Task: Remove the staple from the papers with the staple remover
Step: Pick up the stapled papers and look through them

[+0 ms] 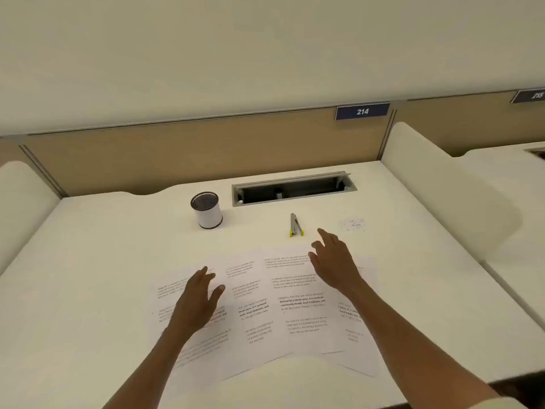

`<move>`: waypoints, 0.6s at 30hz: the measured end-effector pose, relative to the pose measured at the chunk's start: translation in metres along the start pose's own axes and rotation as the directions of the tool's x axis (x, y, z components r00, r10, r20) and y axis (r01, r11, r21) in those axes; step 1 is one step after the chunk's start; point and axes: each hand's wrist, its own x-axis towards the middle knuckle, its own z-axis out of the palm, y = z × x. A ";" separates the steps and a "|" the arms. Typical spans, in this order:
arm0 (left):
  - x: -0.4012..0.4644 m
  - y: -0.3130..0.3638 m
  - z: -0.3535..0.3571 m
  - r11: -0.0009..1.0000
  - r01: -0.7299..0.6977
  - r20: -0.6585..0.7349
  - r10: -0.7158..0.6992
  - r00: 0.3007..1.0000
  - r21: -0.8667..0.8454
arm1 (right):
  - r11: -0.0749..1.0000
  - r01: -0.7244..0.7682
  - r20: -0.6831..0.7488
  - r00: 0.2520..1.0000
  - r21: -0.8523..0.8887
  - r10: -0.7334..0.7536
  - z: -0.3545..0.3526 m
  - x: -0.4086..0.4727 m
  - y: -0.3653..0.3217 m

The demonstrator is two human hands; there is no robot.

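Note:
Several printed white papers [283,302] lie fanned out on the white desk [103,261] in front of me. My left hand [197,299] rests flat on the leftmost sheets, fingers straight. My right hand [333,261] hovers over the upper right part of the papers with fingers spread, holding nothing. The staple remover [295,225], a slim grey metal tool with yellow-green tips, lies on the desk just beyond the papers, a short way left of my right fingertips. No staple shows at this size.
A white cylindrical holder with a dark top [206,210] stands at the back left. An open cable tray slot [295,188] is set in the desk behind the tool. A faint scatter of small scraps [354,224] lies to the right. Rounded white dividers flank both sides.

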 end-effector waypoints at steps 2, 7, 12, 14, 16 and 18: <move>-0.008 -0.005 0.005 0.999 0.009 0.011 -0.010 1.000 0.049 | 1.000 -0.005 0.020 1.000 -0.011 0.005 0.009 -0.012 0.003; -0.028 -0.019 0.026 0.993 0.024 0.099 -0.036 0.994 0.118 | 1.000 -0.027 0.190 0.981 -0.012 0.029 0.038 -0.052 0.006; -0.034 -0.029 0.041 0.996 0.056 0.035 -0.059 0.998 0.073 | 0.985 -0.136 0.234 0.966 0.104 0.109 0.036 -0.071 0.002; -0.034 -0.031 0.040 0.994 0.092 -0.066 -0.089 0.994 0.053 | 0.944 -0.296 0.144 0.950 0.143 0.276 0.035 -0.076 0.003; -0.035 -0.034 0.038 0.979 0.187 -0.172 -0.171 0.970 0.082 | 0.851 -0.507 0.136 0.860 0.135 0.491 0.033 -0.080 0.008; -0.037 -0.039 0.038 0.935 0.324 -0.253 -0.282 0.925 0.143 | 0.730 -0.678 0.193 0.730 0.084 0.656 0.032 -0.083 0.014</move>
